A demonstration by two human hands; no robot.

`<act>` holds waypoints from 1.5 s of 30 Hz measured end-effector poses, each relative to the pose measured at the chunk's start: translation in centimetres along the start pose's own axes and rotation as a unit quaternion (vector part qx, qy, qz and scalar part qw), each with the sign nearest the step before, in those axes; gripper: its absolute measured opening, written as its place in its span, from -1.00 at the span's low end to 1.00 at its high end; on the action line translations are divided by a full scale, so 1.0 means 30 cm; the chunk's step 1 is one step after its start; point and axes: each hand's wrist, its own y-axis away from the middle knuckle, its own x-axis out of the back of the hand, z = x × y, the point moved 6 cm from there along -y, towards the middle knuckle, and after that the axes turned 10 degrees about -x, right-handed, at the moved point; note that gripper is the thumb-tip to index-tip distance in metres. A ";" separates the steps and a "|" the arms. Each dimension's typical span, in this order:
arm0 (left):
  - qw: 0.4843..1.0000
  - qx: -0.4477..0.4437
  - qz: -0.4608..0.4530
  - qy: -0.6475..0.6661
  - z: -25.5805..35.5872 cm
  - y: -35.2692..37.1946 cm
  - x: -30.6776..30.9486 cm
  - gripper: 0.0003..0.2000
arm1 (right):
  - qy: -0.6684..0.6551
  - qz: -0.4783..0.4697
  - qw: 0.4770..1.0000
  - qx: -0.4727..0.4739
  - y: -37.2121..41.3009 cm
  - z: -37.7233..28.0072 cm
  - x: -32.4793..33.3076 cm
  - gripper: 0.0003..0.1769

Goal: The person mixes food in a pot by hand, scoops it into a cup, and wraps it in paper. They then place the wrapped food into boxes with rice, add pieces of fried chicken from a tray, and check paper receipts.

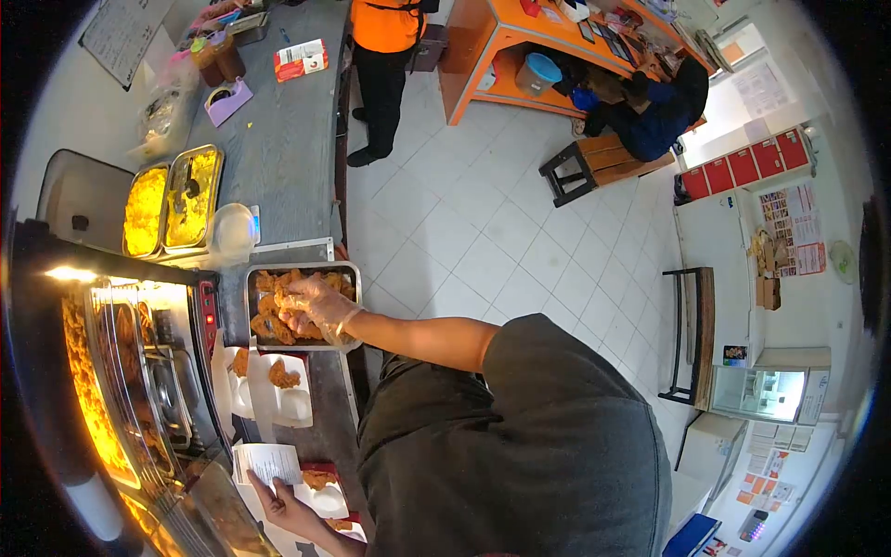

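Note:
My right hand (320, 306), in a clear plastic glove, reaches into a metal tray (304, 347) of fried chicken (269, 316). Its fingers are curled around a piece there, partly hidden among the others. Lower down, my left hand (283, 509) is bare and pinches a printed paper slip (266, 462). Between the two hands lies a white compartment box (295, 405) with fried chicken pieces in it. Another white box (327, 501) with chicken sits beside my left hand, partly covered by it.
A lit glass warming cabinet (139, 390) stands along the left. Two metal pans of yellow food (144, 209) and a plastic tub (234, 227) rest on the grey counter (269, 139). A person in orange (385, 28) stands by the counter; another person (654, 121) sits on a bench.

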 end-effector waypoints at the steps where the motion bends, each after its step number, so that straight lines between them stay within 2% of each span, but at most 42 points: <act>1: 1.000 0.004 0.005 0.006 -0.016 0.011 0.016 -0.49 | -0.032 -0.007 0.999 -0.024 0.007 0.001 -0.027 -0.75; 4: 1.000 -0.016 0.008 -0.015 -0.072 0.040 0.075 -0.48 | -0.057 0.028 0.998 -0.012 0.097 -0.028 -0.161 -0.73; 5: 0.999 -0.023 0.014 -0.035 -0.096 0.061 0.117 -0.47 | -0.022 0.023 0.999 -0.038 0.102 -0.014 -0.205 -0.68; 6: 0.998 0.009 -0.002 -0.066 -0.108 0.084 0.154 -0.45 | 0.029 -0.002 1.000 0.003 0.134 -0.042 -0.264 -0.62; 7: 0.999 -0.014 0.023 -0.044 -0.114 0.113 0.180 -0.43 | 0.071 -0.041 0.996 0.037 0.176 -0.048 -0.335 -0.56; 8: 0.999 0.003 0.038 -0.039 -0.139 0.153 0.234 -0.43 | 0.095 -0.048 0.992 0.068 0.203 -0.008 -0.389 -0.52; 10: 0.996 0.052 0.070 -0.012 -0.173 0.245 0.338 -0.42 | 0.053 -0.114 0.992 -0.016 0.260 0.004 -0.566 -0.50; 12: 0.989 0.085 0.120 0.021 -0.182 0.339 0.441 -0.44 | 0.078 -0.108 0.990 -0.044 0.302 0.069 -0.724 -0.52; 14: 0.975 0.133 0.155 0.085 -0.241 0.431 0.500 -0.46 | 0.069 -0.148 0.985 -0.056 0.339 0.135 -0.849 -0.55; 19: 0.964 0.100 0.233 0.082 -0.474 0.710 0.743 -0.47 | 0.087 -0.200 0.971 -0.101 0.488 0.377 -1.235 -0.59; 21: 0.957 0.129 0.251 0.072 -0.511 0.775 0.800 -0.47 | 0.080 -0.217 0.962 -0.142 0.506 0.465 -1.336 -0.63; 26: 0.931 0.168 0.311 0.088 -0.633 0.994 1.000 -0.47 | 0.197 -0.271 0.928 -0.163 0.586 0.751 -1.552 -0.70; 28: 0.920 0.173 0.337 0.100 -0.670 1.036 1.041 -0.46 | 0.300 -0.312 0.891 -0.137 0.573 0.806 -1.640 -0.73; 31: 0.913 0.162 0.363 0.089 -0.757 1.113 1.103 -0.46 | 0.494 -0.355 0.794 -0.027 0.542 0.956 -1.725 -0.66; 34: 0.908 0.172 0.371 0.094 -0.813 1.109 1.145 -0.46 | 0.666 -0.484 0.560 0.090 0.530 1.127 -1.825 -0.61; 35: 0.906 0.164 0.377 0.102 -0.840 1.106 1.147 -0.46 | 0.718 -0.488 0.492 0.062 0.529 1.199 -1.834 -0.65; 38: 0.908 0.181 0.360 0.114 -0.892 1.075 1.162 -0.47 | 0.765 -0.521 0.378 0.000 0.454 1.481 -1.753 -0.72; 40: 0.907 0.187 0.354 0.129 -0.917 1.056 1.161 -0.48 | 0.736 -0.568 0.367 0.019 0.308 1.695 -1.595 -0.75; 42: 0.902 0.173 0.365 0.152 -0.933 1.034 1.155 -0.48 | 0.735 -0.582 0.344 0.051 0.302 1.733 -1.597 -0.73; 45: 0.897 0.182 0.370 0.157 -0.942 1.016 1.155 -0.48 | 0.772 -0.548 0.301 0.116 0.330 1.736 -1.638 -0.66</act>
